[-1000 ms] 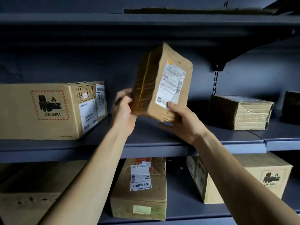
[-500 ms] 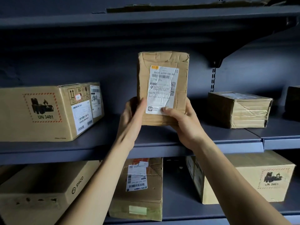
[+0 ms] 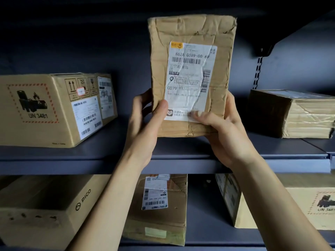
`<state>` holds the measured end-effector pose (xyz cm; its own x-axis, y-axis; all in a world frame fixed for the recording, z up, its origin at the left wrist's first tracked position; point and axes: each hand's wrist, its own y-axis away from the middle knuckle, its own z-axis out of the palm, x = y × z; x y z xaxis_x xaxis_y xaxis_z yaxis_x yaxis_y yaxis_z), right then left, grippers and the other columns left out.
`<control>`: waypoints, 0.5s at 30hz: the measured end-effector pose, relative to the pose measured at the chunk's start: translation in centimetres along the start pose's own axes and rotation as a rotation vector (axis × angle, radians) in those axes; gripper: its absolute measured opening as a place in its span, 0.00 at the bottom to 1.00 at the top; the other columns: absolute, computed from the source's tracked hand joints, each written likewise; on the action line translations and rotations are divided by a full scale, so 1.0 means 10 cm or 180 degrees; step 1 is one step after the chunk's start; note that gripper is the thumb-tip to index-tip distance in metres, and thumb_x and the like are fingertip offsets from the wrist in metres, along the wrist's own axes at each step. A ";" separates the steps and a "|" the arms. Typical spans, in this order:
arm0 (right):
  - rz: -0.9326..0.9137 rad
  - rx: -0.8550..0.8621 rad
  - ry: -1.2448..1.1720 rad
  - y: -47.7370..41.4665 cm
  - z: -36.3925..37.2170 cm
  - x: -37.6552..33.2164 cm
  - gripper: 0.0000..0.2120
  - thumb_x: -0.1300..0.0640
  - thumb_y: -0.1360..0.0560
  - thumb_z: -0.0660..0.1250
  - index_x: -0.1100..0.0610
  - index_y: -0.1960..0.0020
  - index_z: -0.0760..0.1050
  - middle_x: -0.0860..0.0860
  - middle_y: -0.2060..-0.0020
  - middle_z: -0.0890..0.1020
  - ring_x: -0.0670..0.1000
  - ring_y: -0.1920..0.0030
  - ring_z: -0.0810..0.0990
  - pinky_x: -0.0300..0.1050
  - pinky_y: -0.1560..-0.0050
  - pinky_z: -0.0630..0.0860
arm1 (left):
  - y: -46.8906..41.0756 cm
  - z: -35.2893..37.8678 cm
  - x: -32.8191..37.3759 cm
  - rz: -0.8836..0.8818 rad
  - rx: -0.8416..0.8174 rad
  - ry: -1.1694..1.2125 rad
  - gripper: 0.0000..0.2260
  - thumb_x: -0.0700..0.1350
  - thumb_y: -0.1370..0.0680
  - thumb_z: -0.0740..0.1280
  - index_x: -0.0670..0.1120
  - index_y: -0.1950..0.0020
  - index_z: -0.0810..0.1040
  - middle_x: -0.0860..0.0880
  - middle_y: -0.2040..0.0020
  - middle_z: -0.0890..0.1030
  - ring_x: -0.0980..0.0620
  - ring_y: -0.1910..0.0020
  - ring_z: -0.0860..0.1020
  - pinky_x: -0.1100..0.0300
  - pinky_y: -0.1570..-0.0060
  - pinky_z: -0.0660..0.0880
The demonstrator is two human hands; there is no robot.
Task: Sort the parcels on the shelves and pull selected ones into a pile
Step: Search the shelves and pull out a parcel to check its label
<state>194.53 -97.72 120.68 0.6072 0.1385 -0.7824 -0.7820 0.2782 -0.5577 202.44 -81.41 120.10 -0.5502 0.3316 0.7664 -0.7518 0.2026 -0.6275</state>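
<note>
Shelving: dark grey-blue metal shelf unit [image 3: 72, 165], two levels in view, cartons on both.
Upper-level L carton: big tan cardboard box w/ red-hatched "UN 3481" battery mark [image 3: 54, 109], flat on upper level, white barcode labels on its end face.
Lower-level L carton: long tan cardboard box printed "PICO" [image 3: 45, 211], lying on lower level.
Lower-level R carton: tan cardboard box w/ another UN 3481 mark [image 3: 308, 192], partly behind R forearm.
Task parcel: crumpled brown cardboard parcel, taped over [image 3: 221, 73], held upright in mid-air in front of upper level, between UN 3481 box and taped box at R.
Lower-level mid parcel: dented brown cardboard box w/ white barcode label [image 3: 163, 214], between the forearms.
Upper-level R box: brown cardboard box wrapped in clear tape [image 3: 293, 115], flat on upper level.
Label: wrinkled white shipping label [image 3: 188, 84] on parcel front, facing cam, reads "862A G079-00 69".
L hand [image 3: 145, 124]: grasping parcel's lower-L edge, thumb on front, fingers behind.
R hand [image 3: 223, 134]: grasping lower-R corner, thumb on label's bottom edge.
</note>
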 end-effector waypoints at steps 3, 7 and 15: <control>-0.0030 0.0012 0.0040 -0.01 -0.02 0.03 0.38 0.67 0.30 0.74 0.51 0.24 0.65 0.54 0.40 0.85 0.58 0.38 0.84 0.68 0.38 0.78 | 0.00 -0.02 -0.01 0.0023 -0.0121 0.0119 0.14 0.58 0.24 0.71 0.57 0.40 0.77 0.48 0.32 0.80 0.45 0.28 0.75 0.35 0.27 0.67; -0.0005 0.0006 0.0045 -0.02 -0.03 0.04 0.39 0.67 0.32 0.74 0.50 0.24 0.65 0.56 0.37 0.83 0.59 0.37 0.84 0.66 0.38 0.80 | -0.01 -0.03 -0.03 0.0069 -0.0207 0.0250 0.14 0.55 0.23 0.71 0.55 0.39 0.76 0.47 0.32 0.80 0.44 0.28 0.75 0.34 0.26 0.67; -0.0024 0.0192 0.0327 -0.03 0.01 0.10 0.39 0.51 0.34 0.80 0.49 0.26 0.69 0.56 0.33 0.80 0.55 0.36 0.83 0.60 0.35 0.79 | -0.08 -0.03 -0.05 -0.0159 0.0176 0.0302 0.18 0.64 0.29 0.75 0.59 0.47 0.74 0.41 0.31 0.76 0.37 0.29 0.73 0.28 0.30 0.68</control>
<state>195.38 -97.57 120.08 0.5929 0.0388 -0.8043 -0.7658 0.3359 -0.5483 203.41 -81.51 120.14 -0.4767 0.4086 0.7784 -0.7978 0.1708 -0.5782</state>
